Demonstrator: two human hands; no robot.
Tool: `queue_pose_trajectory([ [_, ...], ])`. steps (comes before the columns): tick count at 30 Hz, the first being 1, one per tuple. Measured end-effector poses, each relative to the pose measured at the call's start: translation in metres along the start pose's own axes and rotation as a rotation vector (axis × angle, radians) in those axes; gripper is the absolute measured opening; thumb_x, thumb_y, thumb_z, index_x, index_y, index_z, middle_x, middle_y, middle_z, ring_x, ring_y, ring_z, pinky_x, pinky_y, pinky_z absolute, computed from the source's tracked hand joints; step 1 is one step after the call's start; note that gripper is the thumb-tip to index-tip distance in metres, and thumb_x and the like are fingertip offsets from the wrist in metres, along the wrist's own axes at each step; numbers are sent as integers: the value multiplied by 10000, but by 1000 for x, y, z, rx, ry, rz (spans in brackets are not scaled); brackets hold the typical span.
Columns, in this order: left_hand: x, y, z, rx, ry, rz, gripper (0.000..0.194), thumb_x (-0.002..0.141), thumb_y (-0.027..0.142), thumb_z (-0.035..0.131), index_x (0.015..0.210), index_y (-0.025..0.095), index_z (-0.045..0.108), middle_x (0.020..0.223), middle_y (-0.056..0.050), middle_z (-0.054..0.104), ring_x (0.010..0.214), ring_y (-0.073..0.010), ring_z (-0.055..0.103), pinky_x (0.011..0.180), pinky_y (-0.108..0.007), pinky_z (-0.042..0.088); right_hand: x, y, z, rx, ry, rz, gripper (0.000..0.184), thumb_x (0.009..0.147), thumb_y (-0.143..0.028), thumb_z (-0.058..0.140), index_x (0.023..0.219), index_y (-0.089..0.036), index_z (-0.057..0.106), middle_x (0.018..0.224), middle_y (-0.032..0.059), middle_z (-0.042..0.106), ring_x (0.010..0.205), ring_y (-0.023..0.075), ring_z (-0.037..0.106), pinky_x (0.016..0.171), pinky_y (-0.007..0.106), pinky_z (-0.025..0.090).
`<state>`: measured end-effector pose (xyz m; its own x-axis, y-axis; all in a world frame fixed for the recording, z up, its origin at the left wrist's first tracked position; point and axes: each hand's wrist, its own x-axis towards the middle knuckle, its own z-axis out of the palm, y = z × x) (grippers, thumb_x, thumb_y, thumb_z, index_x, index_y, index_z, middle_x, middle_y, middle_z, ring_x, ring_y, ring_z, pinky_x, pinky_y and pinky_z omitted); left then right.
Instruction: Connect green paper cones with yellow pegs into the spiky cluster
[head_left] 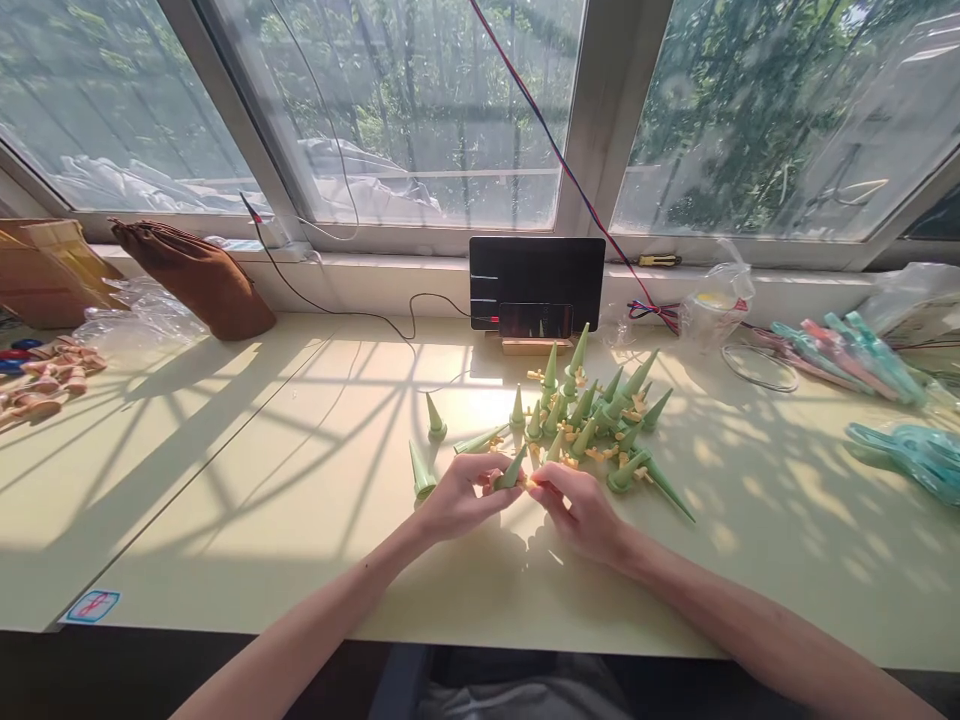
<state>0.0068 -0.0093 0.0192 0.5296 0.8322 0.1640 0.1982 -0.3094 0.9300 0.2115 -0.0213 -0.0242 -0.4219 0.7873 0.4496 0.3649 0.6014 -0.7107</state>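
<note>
My left hand [471, 494] is closed around a small green cone [513, 468] whose tip points up and to the right. Fingers of my right hand [579, 508] pinch a small yellowish piece [529, 483] close beside that cone; whether the two are joined I cannot tell. Just beyond my hands lies a heap of similar green cones [581, 400], some upright and some tipped over, with little yellow parts among them. Left of the heap, two cones stand apart: a short one [435, 417] and a taller one [421, 472] near my left wrist.
Behind the heap, a phone [536, 320] on a wooden stand leans before a black tablet [536, 265]. A brown pouch [199, 275] and wooden pieces [56, 380] occupy the left. Plastic-wrapped teal items [904, 455] and a bagged cup [716, 310] are on the right.
</note>
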Motion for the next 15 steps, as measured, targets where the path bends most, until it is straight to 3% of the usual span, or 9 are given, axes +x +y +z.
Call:
queue_pose_trajectory([
  [15, 0, 2, 2, 26, 9, -5, 208, 886, 313, 599, 814, 142, 691, 738, -36, 617, 682, -122, 509, 595, -237, 421, -2, 3, 0, -11, -6, -5, 225, 1005, -297, 417, 826, -195, 510, 663, -25, 446, 591, 118, 370, 556, 249, 304],
])
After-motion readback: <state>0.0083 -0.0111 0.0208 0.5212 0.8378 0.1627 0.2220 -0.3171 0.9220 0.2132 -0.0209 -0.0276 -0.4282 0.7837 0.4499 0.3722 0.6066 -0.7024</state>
